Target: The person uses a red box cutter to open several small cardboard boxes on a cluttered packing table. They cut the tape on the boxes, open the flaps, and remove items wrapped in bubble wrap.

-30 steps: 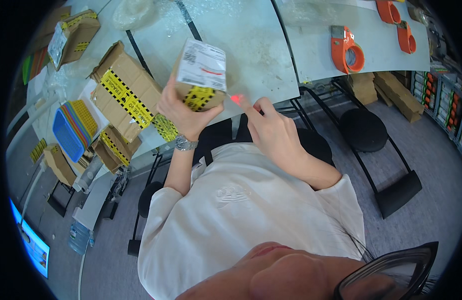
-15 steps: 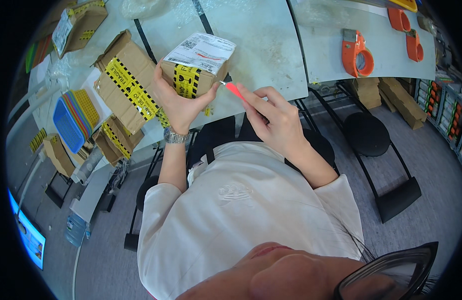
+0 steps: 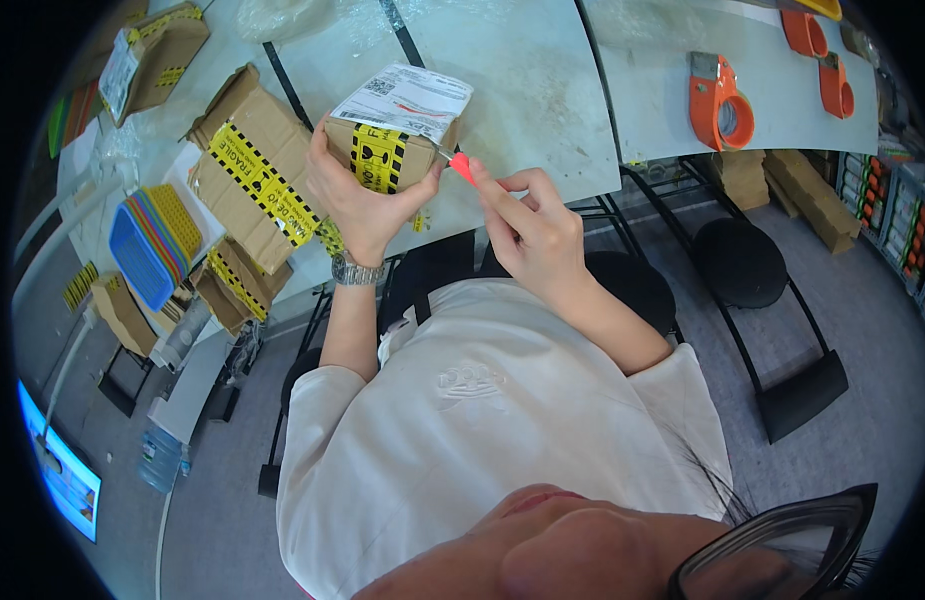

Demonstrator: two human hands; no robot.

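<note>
A small cardboard box (image 3: 417,160) is held above the table, tilted. It has a white shipping label (image 3: 407,98) on top and yellow-and-black warning tape (image 3: 375,160) down the near side. My left hand (image 3: 362,205) wraps its left and near sides, thumb along the bottom edge. Between the thumb and fingers of my right hand (image 3: 532,225) is a craft knife (image 3: 463,168) with a pink-red handle. Its thin metal blade touches the box near the label's lower edge; how deep the tip goes cannot be seen.
Flattened taped cardboard (image 3: 257,165) lies left of my hands, beside stacked colourful plastic baskets (image 3: 142,250). Another labelled box (image 3: 162,60) sits far left. Orange tape dispensers (image 3: 720,105) rest on the right table. A black folding chair (image 3: 739,265) stands at the right.
The knife's blade has moved up and left from beside the box's right side onto its edge by the label. My right hand has shifted slightly left; my left hand keeps its hold.
</note>
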